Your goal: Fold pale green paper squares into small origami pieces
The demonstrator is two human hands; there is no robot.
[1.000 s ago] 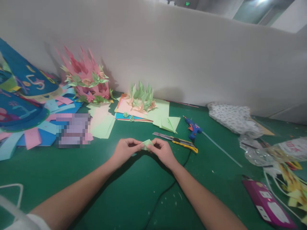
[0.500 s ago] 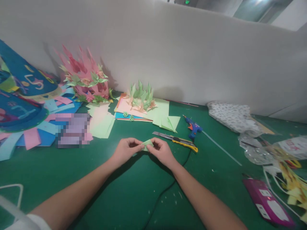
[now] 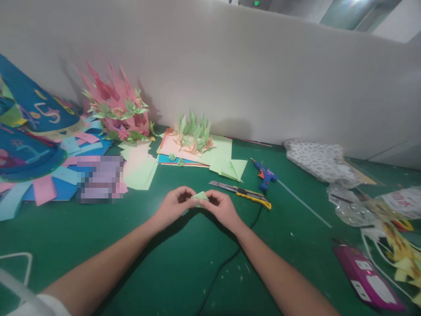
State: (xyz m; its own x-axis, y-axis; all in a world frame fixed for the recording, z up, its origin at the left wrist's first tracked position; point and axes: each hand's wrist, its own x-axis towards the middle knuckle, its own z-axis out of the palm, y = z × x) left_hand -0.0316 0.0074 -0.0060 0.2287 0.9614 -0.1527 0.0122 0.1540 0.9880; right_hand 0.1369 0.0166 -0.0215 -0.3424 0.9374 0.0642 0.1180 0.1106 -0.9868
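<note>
A small piece of light green paper, seemingly folded, is pinched between both hands over the green table. My left hand is closed on its left side, thumb and fingers pressed together. From the right, my right hand grips the same paper, its thumb lying on the front. The fingers partly hide the paper, so its exact folds cannot be made out. Just behind my right hand lies a yellow utility knife with its blade out. Beyond that is a blue glue gun with a clear glue stick in it.
Pale green sheets lie beneath a green paper crown. A pink paper crown and blue cone hats stand left. A black cord crosses the table. A magenta power strip and plastic bags lie right.
The green paper has shifted very slightly between the fingers, and the fingertips have moved a little. Everything on the table stays where it was.
</note>
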